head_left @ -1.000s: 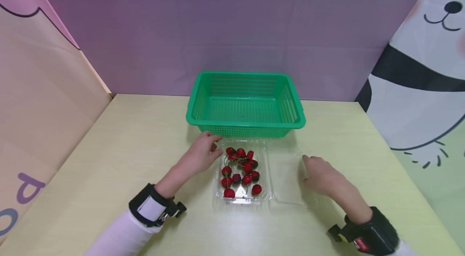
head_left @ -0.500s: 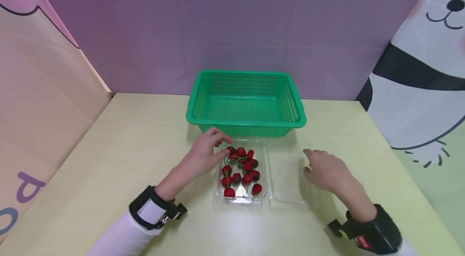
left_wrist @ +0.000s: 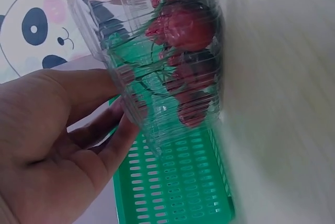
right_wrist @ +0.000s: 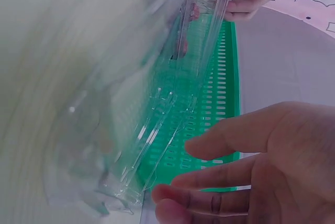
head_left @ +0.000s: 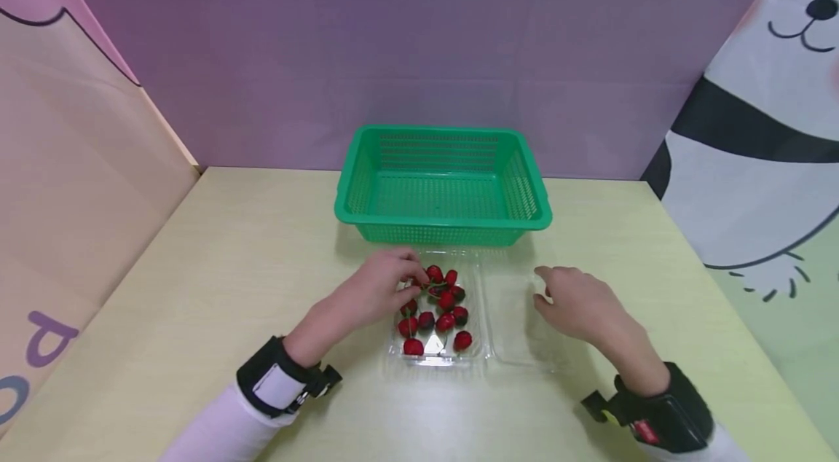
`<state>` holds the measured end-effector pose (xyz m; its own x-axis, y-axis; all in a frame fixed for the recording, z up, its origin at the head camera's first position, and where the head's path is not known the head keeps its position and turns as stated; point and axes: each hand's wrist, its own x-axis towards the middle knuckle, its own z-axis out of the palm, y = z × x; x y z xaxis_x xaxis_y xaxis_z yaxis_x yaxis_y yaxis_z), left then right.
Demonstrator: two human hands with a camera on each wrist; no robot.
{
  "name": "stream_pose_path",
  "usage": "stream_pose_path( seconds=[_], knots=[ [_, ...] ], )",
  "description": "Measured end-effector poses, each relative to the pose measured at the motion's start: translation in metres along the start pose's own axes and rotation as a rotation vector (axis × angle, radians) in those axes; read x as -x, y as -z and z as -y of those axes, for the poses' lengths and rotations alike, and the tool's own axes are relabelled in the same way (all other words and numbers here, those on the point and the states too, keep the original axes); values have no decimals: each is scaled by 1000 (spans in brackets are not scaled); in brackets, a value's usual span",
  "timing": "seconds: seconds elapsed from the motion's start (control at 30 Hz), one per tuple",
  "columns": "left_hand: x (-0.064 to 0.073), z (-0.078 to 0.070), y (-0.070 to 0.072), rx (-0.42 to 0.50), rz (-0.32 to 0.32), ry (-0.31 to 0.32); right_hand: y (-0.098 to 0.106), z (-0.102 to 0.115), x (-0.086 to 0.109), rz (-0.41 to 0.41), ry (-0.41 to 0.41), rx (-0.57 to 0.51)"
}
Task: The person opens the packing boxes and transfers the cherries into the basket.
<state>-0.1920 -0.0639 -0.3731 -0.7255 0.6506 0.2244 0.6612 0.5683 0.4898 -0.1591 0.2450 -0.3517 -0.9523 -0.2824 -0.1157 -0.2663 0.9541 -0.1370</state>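
A clear plastic clamshell box [head_left: 438, 358] lies open on the table, its base filled with red cherries [head_left: 445, 322] on green stems. My left hand [head_left: 375, 288] reaches over the far left corner of the base, fingers bent and thumb apart from them. In the left wrist view its fingertips pass behind the clear wall beside the stems; the cherries [left_wrist: 191, 30] show through the plastic. My right hand [head_left: 580, 303] hovers at the flat clear lid [head_left: 511, 323], thumb and fingers spread with nothing between them, as the right wrist view also shows.
Just beyond the box stands a green plastic basket [head_left: 443, 224] with slotted sides and nothing in it. A purple backdrop [head_left: 419, 39] rises behind the table [head_left: 262, 251]. Printed cloths hang on both sides, a panda [head_left: 754, 178] on the right one.
My left hand has moved right, from beside the box to over the cherries at its far left corner. The right hand has shifted slightly left and away from me, its thumb parting from its fingers.
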Motion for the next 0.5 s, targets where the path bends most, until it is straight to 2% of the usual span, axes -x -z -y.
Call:
stream_pose_path(
  seconds=[0.27, 0.5],
  knots=[
    [-1, 3, -3, -27, 67, -16, 0, 3, -2, 14, 6, 1],
    [0, 4, -4, -13, 63, -64, -1, 4, -2, 17, 11, -6]
  ],
)
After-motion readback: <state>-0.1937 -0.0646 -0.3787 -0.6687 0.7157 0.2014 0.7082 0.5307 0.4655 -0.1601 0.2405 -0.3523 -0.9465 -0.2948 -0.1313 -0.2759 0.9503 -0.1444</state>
